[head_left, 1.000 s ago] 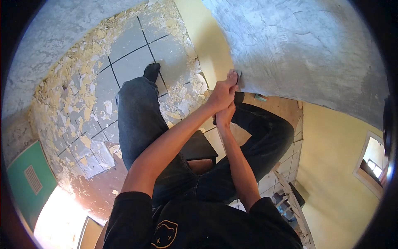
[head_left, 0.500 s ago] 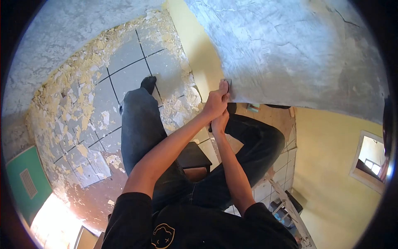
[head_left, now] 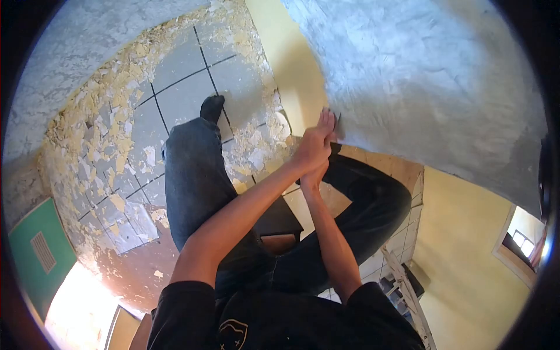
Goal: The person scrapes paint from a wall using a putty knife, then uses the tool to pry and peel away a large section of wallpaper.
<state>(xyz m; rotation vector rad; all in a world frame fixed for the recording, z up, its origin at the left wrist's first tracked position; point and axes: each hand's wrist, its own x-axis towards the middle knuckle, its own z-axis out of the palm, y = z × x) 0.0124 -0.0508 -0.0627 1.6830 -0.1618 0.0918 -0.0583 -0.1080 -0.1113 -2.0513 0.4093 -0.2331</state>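
A thin dark blade, seemingly a scraper (head_left: 339, 118), stands against the lower edge of the grey, scraped wall (head_left: 396, 105), where it meets yellow paint. My left hand (head_left: 312, 149) is closed around the tool, its fingertips close behind the blade. Just below and partly under it, my right hand (head_left: 315, 174) is closed too and touches the left. What the right fingers grip is hidden by the left hand.
Peeled paint flakes (head_left: 119, 140) litter the tiled floor (head_left: 181, 96). Between my legs is a dark stool or box (head_left: 277, 219). A whitish ladder-like frame (head_left: 408, 291) leans at the lower right, beside dark objects. At the left is a green panel (head_left: 41, 256).
Both hands and the blade have moved slightly right in the view. The whole view has shifted and tilted a little, the grey wall's edge now sloping more.
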